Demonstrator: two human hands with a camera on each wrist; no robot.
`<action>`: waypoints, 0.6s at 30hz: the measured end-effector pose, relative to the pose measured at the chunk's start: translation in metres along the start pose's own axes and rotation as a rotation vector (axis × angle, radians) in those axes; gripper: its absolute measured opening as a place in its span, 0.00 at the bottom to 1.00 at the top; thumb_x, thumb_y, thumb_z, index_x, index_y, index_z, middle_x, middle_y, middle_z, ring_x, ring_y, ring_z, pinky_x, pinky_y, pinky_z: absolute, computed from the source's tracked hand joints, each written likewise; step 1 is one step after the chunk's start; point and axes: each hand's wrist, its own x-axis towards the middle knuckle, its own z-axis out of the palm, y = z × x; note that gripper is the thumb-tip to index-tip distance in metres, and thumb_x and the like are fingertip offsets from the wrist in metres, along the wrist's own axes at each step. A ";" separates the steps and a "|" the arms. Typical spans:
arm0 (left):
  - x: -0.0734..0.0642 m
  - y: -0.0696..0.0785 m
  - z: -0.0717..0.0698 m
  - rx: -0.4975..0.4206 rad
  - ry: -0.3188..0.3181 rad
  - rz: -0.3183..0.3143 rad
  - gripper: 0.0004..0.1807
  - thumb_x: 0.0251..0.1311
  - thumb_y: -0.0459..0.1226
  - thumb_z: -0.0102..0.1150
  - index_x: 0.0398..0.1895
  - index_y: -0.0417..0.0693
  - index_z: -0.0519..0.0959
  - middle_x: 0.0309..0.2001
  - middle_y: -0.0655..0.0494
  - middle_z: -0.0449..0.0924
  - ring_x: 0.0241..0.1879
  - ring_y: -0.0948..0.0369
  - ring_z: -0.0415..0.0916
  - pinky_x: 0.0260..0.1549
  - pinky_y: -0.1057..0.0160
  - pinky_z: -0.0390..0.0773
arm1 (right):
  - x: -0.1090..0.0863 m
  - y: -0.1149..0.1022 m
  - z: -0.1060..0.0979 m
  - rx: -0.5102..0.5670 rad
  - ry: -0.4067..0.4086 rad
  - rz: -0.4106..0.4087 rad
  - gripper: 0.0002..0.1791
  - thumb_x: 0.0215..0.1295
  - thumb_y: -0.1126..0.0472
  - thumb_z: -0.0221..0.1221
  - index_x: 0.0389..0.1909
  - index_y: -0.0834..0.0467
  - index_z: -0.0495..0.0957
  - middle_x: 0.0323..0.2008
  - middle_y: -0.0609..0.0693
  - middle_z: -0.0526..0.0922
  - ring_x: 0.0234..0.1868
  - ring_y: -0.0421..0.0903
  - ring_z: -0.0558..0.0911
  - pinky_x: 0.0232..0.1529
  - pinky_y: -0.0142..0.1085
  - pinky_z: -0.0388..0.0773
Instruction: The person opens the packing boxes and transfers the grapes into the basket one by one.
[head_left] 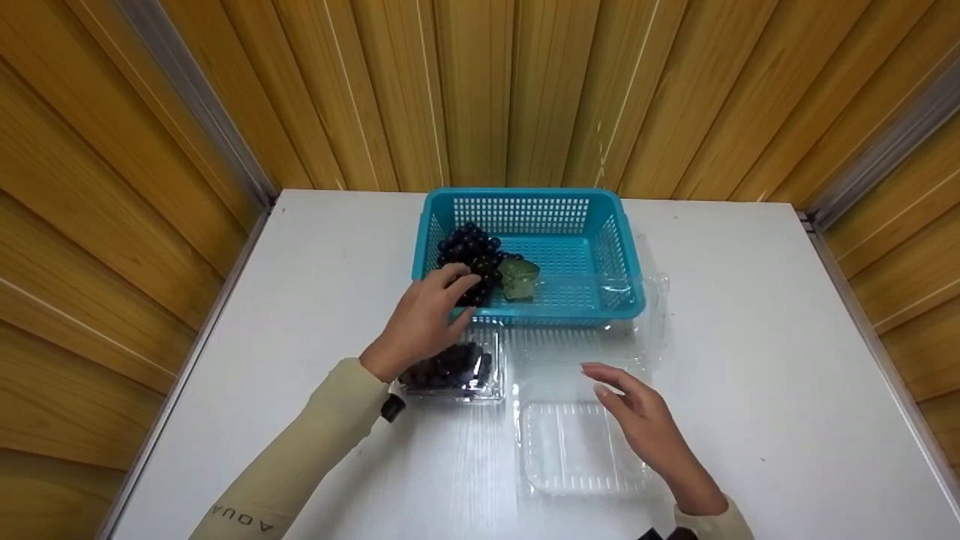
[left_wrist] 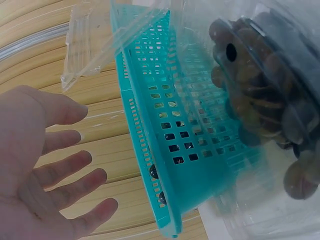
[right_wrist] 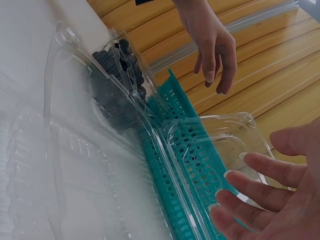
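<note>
My left hand (head_left: 420, 319) hovers over the front left rim of a teal plastic basket (head_left: 525, 193), its fingers loosely bent and apart. Just beyond the fingertips, a bunch of dark grapes (head_left: 469, 244) with a green leaf (head_left: 517, 279) lies in the basket. Below that hand stands a clear plastic box with dark grapes (head_left: 480, 367), partly hidden by it; the left wrist view shows these boxed grapes (left_wrist: 255, 85) close up. My right hand (head_left: 645, 424) hangs over the right side of an open clear plastic box (head_left: 570, 454), fingers spread and holding nothing.
The open box's clear lid (right_wrist: 220, 125) stands raised against the basket's front right side. A white table (head_left: 750, 337) carries everything. Wood-patterned walls (head_left: 472, 90) enclose it at the back and both sides.
</note>
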 end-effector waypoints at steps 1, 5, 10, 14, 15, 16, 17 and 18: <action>-0.001 0.000 0.000 0.001 0.006 0.005 0.25 0.61 0.43 0.62 0.62 0.50 0.74 0.63 0.50 0.72 0.61 0.53 0.72 0.53 0.47 0.76 | 0.000 -0.001 0.001 -0.001 -0.001 -0.004 0.17 0.72 0.56 0.53 0.59 0.52 0.76 0.61 0.46 0.78 0.66 0.43 0.72 0.56 0.23 0.71; -0.004 0.002 0.001 0.010 0.011 0.019 0.24 0.61 0.42 0.62 0.61 0.50 0.74 0.61 0.50 0.73 0.59 0.54 0.73 0.52 0.49 0.76 | 0.001 -0.003 0.003 0.026 -0.004 -0.028 0.17 0.72 0.57 0.53 0.58 0.53 0.76 0.60 0.47 0.78 0.65 0.43 0.73 0.56 0.25 0.72; -0.009 0.004 0.001 0.012 0.006 0.021 0.23 0.62 0.43 0.61 0.60 0.50 0.75 0.60 0.51 0.73 0.57 0.55 0.73 0.50 0.51 0.77 | 0.003 -0.004 0.008 0.041 -0.013 -0.044 0.17 0.71 0.58 0.53 0.58 0.55 0.76 0.60 0.47 0.78 0.64 0.39 0.73 0.57 0.26 0.72; -0.012 0.004 0.002 0.009 0.013 0.025 0.22 0.61 0.42 0.61 0.60 0.50 0.75 0.59 0.51 0.73 0.55 0.55 0.74 0.47 0.52 0.78 | 0.004 -0.005 0.010 0.043 -0.022 -0.044 0.17 0.71 0.57 0.53 0.58 0.55 0.76 0.60 0.47 0.78 0.65 0.41 0.73 0.58 0.26 0.71; -0.013 0.004 0.002 0.011 0.014 0.024 0.22 0.61 0.42 0.61 0.59 0.50 0.75 0.59 0.51 0.73 0.55 0.55 0.74 0.48 0.52 0.78 | 0.004 -0.004 0.011 0.047 -0.026 -0.043 0.17 0.71 0.57 0.53 0.58 0.55 0.76 0.61 0.47 0.78 0.65 0.41 0.73 0.58 0.26 0.71; -0.014 0.004 0.002 0.013 0.016 0.025 0.22 0.61 0.42 0.61 0.59 0.50 0.76 0.59 0.51 0.73 0.55 0.55 0.74 0.48 0.52 0.78 | 0.004 -0.005 0.011 0.050 -0.028 -0.041 0.17 0.71 0.57 0.54 0.58 0.54 0.76 0.60 0.47 0.78 0.65 0.42 0.72 0.58 0.26 0.71; -0.016 0.004 0.002 0.019 0.016 0.026 0.22 0.62 0.42 0.61 0.59 0.50 0.75 0.58 0.52 0.73 0.55 0.55 0.74 0.48 0.53 0.78 | 0.005 -0.005 0.012 0.052 -0.030 -0.040 0.17 0.71 0.57 0.53 0.58 0.53 0.76 0.61 0.47 0.78 0.65 0.42 0.72 0.58 0.26 0.71; -0.017 0.004 0.003 0.024 0.016 0.025 0.22 0.62 0.43 0.61 0.59 0.51 0.75 0.58 0.52 0.73 0.55 0.55 0.74 0.49 0.53 0.78 | 0.005 -0.005 0.013 0.052 -0.033 -0.038 0.17 0.71 0.57 0.53 0.58 0.53 0.76 0.61 0.47 0.78 0.65 0.42 0.72 0.58 0.26 0.71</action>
